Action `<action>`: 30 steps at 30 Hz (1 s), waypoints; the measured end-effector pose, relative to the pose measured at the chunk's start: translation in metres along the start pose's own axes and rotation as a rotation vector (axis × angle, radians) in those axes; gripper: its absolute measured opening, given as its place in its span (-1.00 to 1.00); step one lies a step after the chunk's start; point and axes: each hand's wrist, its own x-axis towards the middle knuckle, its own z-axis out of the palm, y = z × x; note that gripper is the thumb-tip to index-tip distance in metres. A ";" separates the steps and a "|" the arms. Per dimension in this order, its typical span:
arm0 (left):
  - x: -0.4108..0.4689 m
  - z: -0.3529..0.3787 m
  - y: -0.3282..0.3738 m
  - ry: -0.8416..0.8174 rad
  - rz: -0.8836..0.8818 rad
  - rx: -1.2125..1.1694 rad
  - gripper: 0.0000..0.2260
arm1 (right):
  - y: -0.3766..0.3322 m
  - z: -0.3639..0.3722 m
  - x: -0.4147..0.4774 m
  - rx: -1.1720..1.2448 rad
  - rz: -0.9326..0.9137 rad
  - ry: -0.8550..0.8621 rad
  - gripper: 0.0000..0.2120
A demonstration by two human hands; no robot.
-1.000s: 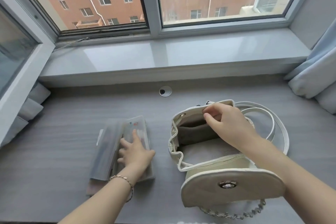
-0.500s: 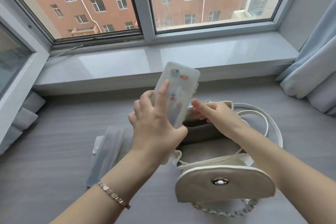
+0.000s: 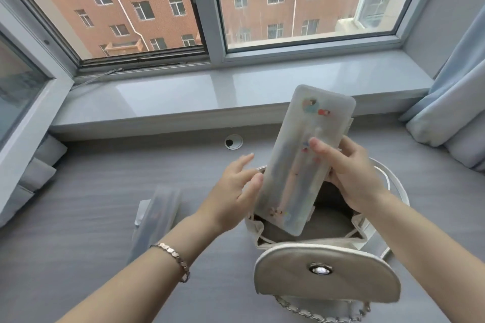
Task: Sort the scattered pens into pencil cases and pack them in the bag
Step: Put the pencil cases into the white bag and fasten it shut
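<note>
A frosted pencil case (image 3: 301,160) with small coloured stickers is gripped by the right hand (image 3: 351,178), the thumb laid across its front. The left hand (image 3: 233,196) is spread open at its left edge. Two cases and one bag are counted. The held case's long axis is steep, with the lower end in the white bag's (image 3: 328,275) mouth and the top tipped toward the table's (image 3: 91,217) far edge. The second case (image 3: 157,215) lies flat to the left of the bag.

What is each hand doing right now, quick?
Left hand: open, fingers straight, beside the pencil case.
Right hand: grips the pencil case.
</note>
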 end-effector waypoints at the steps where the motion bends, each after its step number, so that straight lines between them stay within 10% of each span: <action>1: -0.001 0.002 -0.005 -0.068 0.002 0.031 -0.74 | -0.003 -0.002 -0.002 -0.046 -0.084 -0.029 -0.73; 8: 0.005 0.009 -0.004 -0.126 -0.138 0.012 -0.65 | 0.011 -0.022 -0.019 -1.108 -0.572 -0.315 -0.64; 16: 0.003 0.025 0.005 -0.172 -0.045 -0.028 -0.30 | 0.015 0.004 -0.015 -1.954 -0.112 -0.511 -0.62; 30: -0.003 0.047 -0.001 -0.043 -0.107 -0.078 -0.29 | 0.078 0.009 0.006 -1.853 0.042 -0.581 -0.43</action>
